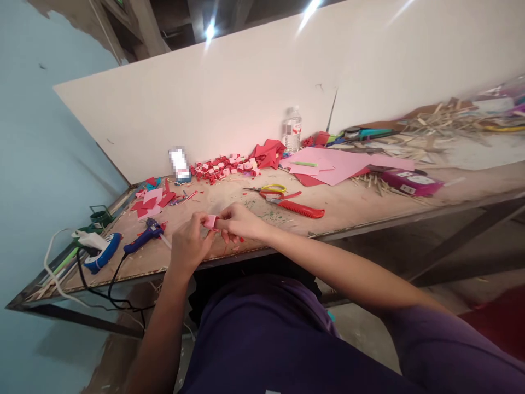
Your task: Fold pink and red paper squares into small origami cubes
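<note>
A small pink and red paper piece is held between my two hands above the table's front edge. The fingers of my left hand pinch it from the left. From the right, my right hand closes its fingertips on the red side of the same piece. Beyond my hands lie scissors with yellow and red handles and a red utility knife. A blue glue gun rests on the table to the left of my left hand.
Small red and pink pieces are heaped before the white board, beside a phone and a water bottle. Pink sheets and a purple box lie right. A blue power strip with cables sits left.
</note>
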